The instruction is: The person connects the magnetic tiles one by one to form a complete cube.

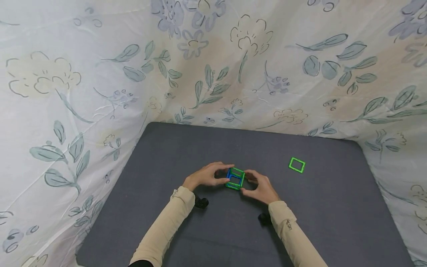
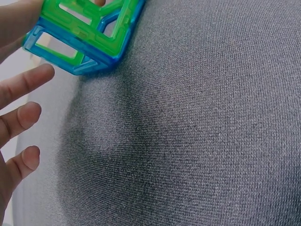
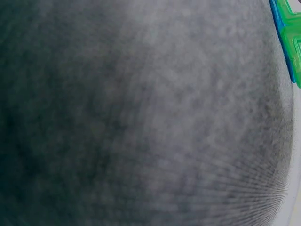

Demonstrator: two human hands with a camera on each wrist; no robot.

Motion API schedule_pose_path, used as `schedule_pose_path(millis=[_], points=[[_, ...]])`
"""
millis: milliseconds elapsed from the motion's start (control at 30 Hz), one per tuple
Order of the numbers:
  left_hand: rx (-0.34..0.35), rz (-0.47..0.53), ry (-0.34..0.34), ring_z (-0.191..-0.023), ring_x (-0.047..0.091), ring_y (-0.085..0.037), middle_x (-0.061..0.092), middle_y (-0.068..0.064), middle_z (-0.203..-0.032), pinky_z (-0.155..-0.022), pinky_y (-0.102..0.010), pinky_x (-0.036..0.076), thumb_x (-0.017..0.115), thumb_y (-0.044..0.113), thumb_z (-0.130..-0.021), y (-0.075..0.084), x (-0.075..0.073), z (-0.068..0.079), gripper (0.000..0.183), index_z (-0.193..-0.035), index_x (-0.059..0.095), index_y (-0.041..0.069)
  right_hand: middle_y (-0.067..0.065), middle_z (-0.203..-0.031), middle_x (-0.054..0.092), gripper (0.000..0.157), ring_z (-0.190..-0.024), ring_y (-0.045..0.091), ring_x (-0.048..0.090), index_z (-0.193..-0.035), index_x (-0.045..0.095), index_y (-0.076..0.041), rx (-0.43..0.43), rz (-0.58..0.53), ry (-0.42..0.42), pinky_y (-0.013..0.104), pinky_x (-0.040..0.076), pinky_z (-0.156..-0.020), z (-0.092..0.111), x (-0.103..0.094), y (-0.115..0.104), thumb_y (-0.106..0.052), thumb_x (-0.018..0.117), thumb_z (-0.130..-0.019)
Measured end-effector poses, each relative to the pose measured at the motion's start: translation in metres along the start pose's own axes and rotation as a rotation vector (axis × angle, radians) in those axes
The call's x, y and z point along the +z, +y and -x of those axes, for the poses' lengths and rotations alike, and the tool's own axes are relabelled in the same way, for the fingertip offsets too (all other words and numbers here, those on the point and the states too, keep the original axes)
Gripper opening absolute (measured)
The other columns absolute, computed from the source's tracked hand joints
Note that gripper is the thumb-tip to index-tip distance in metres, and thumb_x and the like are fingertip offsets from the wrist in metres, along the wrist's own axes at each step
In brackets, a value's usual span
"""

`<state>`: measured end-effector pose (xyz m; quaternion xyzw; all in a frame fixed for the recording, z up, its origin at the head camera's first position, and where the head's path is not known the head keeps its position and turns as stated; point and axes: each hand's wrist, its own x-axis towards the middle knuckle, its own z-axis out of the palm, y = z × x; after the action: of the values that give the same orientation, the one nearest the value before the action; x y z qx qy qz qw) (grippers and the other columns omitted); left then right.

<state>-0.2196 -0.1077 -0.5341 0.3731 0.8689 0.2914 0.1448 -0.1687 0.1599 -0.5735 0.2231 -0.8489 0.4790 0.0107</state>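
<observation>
A small box of green and blue see-through magnetic tiles stands on the dark table, between both hands. My left hand holds its left side, thumb at the near part and index finger at the far part. In the left wrist view the other fingers are spread apart below the magnetic tile box. From the right, my right hand holds the box with thumb and index finger at its near and far corners. The right wrist view catches only an edge of the box; the hand itself is outside that view.
A single green square magnetic tile lies flat on the table, to the right and farther back. Flowered cloth hangs behind the table and along its sides. Dark wrist cameras sit under both cuffs.
</observation>
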Motion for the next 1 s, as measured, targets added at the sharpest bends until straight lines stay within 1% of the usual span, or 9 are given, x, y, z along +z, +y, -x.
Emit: schedule_pose_path(millis=[100, 233, 367, 467, 567, 667, 833, 933, 1000], points=[[-0.003, -0.003, -0.010, -0.083, 0.047, -0.013, 0.063, -0.006, -0.114, -0.074, -0.026, 0.043, 0.065, 0.034, -0.101, 0.0005, -0.0015, -0.0003, 0.064, -0.157, 0.043, 0.014, 0.022, -0.131, 0.067, 0.070, -0.118, 0.038, 0.068, -0.140, 0.054, -0.001, -0.018, -0.004, -0.014, 0.043, 0.056, -0.098, -0.0001, 0.0001, 0.0004, -0.005, 0.088, -0.078], [-0.011, -0.006, -0.024, -0.084, 0.049, -0.015, 0.063, -0.007, -0.117, -0.074, -0.026, 0.043, 0.065, 0.034, -0.101, 0.0014, -0.0027, -0.0006, 0.064, -0.158, 0.041, 0.014, 0.023, -0.135, 0.065, 0.076, -0.116, 0.038, 0.069, -0.146, 0.052, -0.004, -0.065, 0.008, -0.037, 0.045, 0.057, -0.096, -0.0003, -0.0003, 0.0001, -0.007, 0.088, -0.079], [-0.026, -0.013, -0.006, -0.093, 0.057, -0.019, 0.065, -0.008, -0.123, -0.081, -0.032, 0.050, 0.066, 0.035, -0.100, 0.0029, -0.0039, -0.0011, 0.066, -0.157, 0.042, 0.012, 0.021, -0.132, 0.066, 0.068, -0.115, 0.035, 0.068, -0.143, 0.058, -0.005, -0.081, 0.033, -0.049, 0.042, 0.057, -0.096, -0.0003, 0.0003, 0.0005, -0.008, 0.087, -0.081], [-0.049, -0.013, 0.017, -0.103, 0.061, -0.021, 0.066, -0.009, -0.126, -0.090, -0.038, 0.053, 0.069, 0.036, -0.098, 0.0042, -0.0052, -0.0015, 0.067, -0.155, 0.045, 0.010, 0.020, -0.130, 0.067, 0.063, -0.116, 0.034, 0.068, -0.139, 0.061, -0.002, -0.062, 0.032, -0.048, 0.040, 0.056, -0.097, 0.0000, 0.0005, 0.0007, -0.008, 0.086, -0.082], [-0.066, 0.000, 0.024, -0.106, 0.063, -0.021, 0.068, -0.008, -0.125, -0.094, -0.040, 0.054, 0.071, 0.036, -0.097, 0.0050, -0.0064, -0.0018, 0.064, -0.152, 0.050, 0.009, 0.020, -0.130, 0.067, 0.063, -0.117, 0.034, 0.068, -0.139, 0.061, -0.001, -0.042, 0.029, -0.042, 0.040, 0.056, -0.097, 0.0002, 0.0004, 0.0004, -0.008, 0.086, -0.082], [-0.067, 0.008, 0.017, -0.103, 0.063, -0.020, 0.069, -0.007, -0.122, -0.091, -0.039, 0.054, 0.071, 0.037, -0.097, 0.0052, -0.0076, -0.0022, 0.062, -0.150, 0.053, 0.010, 0.021, -0.131, 0.067, 0.063, -0.116, 0.035, 0.069, -0.139, 0.060, -0.001, -0.027, 0.025, -0.037, 0.040, 0.056, -0.097, -0.0002, 0.0002, -0.0002, -0.009, 0.086, -0.082], [-0.054, 0.001, -0.008, -0.093, 0.059, -0.017, 0.069, -0.005, -0.117, -0.083, -0.031, 0.051, 0.071, 0.038, -0.097, 0.0045, -0.0091, -0.0027, 0.062, -0.151, 0.052, 0.014, 0.020, -0.130, 0.068, 0.063, -0.115, 0.034, 0.070, -0.138, 0.060, -0.003, -0.011, 0.019, -0.026, 0.040, 0.057, -0.097, -0.0009, -0.0001, 0.0001, -0.012, 0.086, -0.082], [-0.044, 0.002, -0.019, -0.091, 0.058, -0.017, 0.069, -0.005, -0.117, -0.081, -0.029, 0.049, 0.070, 0.037, -0.097, 0.0040, -0.0094, -0.0032, 0.061, -0.151, 0.052, 0.014, 0.020, -0.130, 0.069, 0.068, -0.115, 0.035, 0.070, -0.141, 0.055, -0.003, -0.013, 0.017, -0.019, 0.042, 0.057, -0.097, -0.0005, -0.0008, 0.0005, -0.013, 0.087, -0.081], [-0.039, 0.002, -0.021, -0.091, 0.059, -0.018, 0.069, -0.007, -0.117, -0.081, -0.029, 0.050, 0.070, 0.037, -0.098, 0.0036, -0.0094, -0.0035, 0.061, -0.151, 0.051, 0.014, 0.020, -0.131, 0.068, 0.074, -0.115, 0.035, 0.070, -0.145, 0.052, -0.004, -0.008, 0.015, -0.018, 0.043, 0.057, -0.097, -0.0004, -0.0017, -0.0002, -0.012, 0.087, -0.081]])
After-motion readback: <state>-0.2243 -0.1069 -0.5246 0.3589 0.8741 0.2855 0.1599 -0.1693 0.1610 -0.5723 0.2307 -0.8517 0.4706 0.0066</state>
